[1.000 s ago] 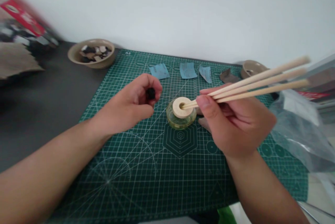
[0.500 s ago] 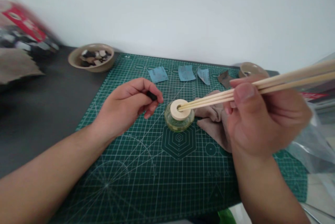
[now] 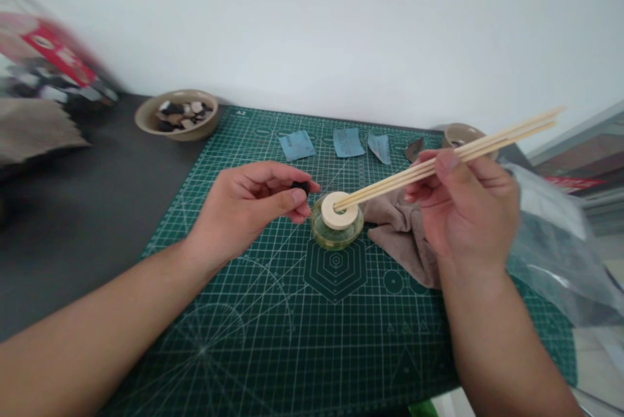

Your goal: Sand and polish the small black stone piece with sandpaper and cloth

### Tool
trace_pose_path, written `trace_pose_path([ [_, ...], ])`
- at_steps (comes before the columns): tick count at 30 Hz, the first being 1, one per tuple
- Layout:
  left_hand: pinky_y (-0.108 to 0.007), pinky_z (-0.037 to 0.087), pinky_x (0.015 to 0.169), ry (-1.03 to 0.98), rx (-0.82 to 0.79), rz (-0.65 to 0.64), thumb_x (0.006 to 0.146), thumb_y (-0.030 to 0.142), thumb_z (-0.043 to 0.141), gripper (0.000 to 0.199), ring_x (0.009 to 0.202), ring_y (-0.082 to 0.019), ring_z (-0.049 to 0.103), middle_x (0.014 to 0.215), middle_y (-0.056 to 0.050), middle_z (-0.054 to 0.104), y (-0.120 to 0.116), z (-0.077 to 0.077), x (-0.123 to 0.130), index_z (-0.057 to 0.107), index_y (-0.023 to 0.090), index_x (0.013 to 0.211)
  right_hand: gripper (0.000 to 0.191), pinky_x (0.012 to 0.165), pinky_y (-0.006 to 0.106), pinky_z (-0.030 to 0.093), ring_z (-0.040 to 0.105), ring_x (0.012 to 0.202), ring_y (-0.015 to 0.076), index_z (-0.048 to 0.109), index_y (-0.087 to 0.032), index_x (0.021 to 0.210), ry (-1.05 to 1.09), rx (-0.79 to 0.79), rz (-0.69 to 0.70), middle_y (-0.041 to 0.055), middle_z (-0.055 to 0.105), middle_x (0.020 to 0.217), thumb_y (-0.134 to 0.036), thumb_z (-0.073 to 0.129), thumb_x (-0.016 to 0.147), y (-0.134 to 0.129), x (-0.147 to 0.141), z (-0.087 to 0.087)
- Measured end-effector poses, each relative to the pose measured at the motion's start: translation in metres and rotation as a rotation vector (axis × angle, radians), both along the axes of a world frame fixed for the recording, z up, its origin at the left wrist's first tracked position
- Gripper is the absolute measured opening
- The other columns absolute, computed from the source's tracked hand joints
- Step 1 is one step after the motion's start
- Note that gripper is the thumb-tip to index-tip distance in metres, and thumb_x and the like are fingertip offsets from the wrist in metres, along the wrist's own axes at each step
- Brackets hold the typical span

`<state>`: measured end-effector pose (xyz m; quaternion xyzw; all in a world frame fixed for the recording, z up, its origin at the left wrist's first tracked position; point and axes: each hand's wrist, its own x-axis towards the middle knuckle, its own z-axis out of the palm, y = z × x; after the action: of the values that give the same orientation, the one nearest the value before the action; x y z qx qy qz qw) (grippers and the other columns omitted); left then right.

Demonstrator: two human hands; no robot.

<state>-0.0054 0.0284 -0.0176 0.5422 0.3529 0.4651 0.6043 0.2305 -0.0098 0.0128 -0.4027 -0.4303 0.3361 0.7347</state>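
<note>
A low glass bottle (image 3: 327,240) with yellowish liquid stands on the green cutting mat (image 3: 244,352), topped by a pale wooden ring-shaped collar (image 3: 347,218). My right hand (image 3: 470,209) pinches several thin pale reed sticks (image 3: 390,181) between thumb and fingers. They slant down to the left, and their lower tips are at the collar's hole; how deep they reach is hard to see. Just left of the bottle, my left hand (image 3: 248,209) pinches a small black piece (image 3: 301,187) between thumb and index finger, the other fingers curled below.
A crumpled brown cloth (image 3: 404,235) lies right of the bottle. Behind are several blue paper pieces (image 3: 348,143). Bowls stand at back left (image 3: 180,136) with dark and light chunks, and at back right. A clear plastic bag (image 3: 560,254) rests at right, a bag of stones (image 3: 53,79) at left.
My right hand has moved left and slightly back, bringing more of the sticks' upper ends into view. My left hand has shifted right toward the bottle and turned, showing the black piece more.
</note>
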Motion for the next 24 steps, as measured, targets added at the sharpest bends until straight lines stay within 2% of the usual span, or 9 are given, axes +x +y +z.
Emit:
trace_pose_path([
  [4, -0.018, 0.062, 0.056, -0.067, -0.007, 0.032, 0.076, 0.01, 0.08, 0.019, 0.06, -0.014, 0.073, 0.068, -0.002, 0.076, 0.0, 0.003, 0.0, 0.079, 0.017, 0.093, 0.011, 0.042, 0.02, 0.055, 0.063, 0.047, 0.0101, 0.08, -0.02, 0.075, 0.013, -0.028, 0.012, -0.0008, 0.07, 0.059, -0.023, 0.076, 0.084, 0.003, 0.002, -0.001],
  [13, -0.019, 0.061, 0.055, -0.056, 0.016, -0.027, 0.075, 0.012, 0.081, 0.019, 0.062, -0.015, 0.074, 0.071, -0.001, 0.075, 0.001, 0.002, -0.002, 0.08, 0.02, 0.093, 0.012, 0.042, 0.017, 0.056, 0.063, 0.046, 0.0081, 0.078, -0.02, 0.071, 0.053, -0.088, 0.046, -0.0027, 0.072, 0.063, -0.029, 0.086, 0.075, 0.007, 0.006, -0.002],
  [18, -0.019, 0.061, 0.056, -0.04, 0.033, -0.058, 0.077, 0.01, 0.079, 0.021, 0.064, -0.014, 0.074, 0.072, -0.001, 0.074, -0.001, 0.001, -0.003, 0.08, 0.023, 0.094, 0.014, 0.042, 0.016, 0.055, 0.063, 0.046, 0.0075, 0.077, -0.018, 0.071, 0.084, -0.097, 0.065, -0.0027, 0.072, 0.063, -0.029, 0.085, 0.075, 0.009, 0.009, -0.002],
  [24, -0.02, 0.061, 0.056, -0.044, 0.057, -0.063, 0.077, 0.011, 0.079, 0.018, 0.064, -0.014, 0.073, 0.078, -0.001, 0.073, -0.002, 0.001, -0.002, 0.08, 0.02, 0.093, 0.016, 0.041, 0.017, 0.054, 0.063, 0.046, 0.0077, 0.077, -0.017, 0.071, 0.112, -0.08, 0.044, -0.0032, 0.07, 0.061, -0.031, 0.084, 0.076, 0.011, 0.011, -0.002],
])
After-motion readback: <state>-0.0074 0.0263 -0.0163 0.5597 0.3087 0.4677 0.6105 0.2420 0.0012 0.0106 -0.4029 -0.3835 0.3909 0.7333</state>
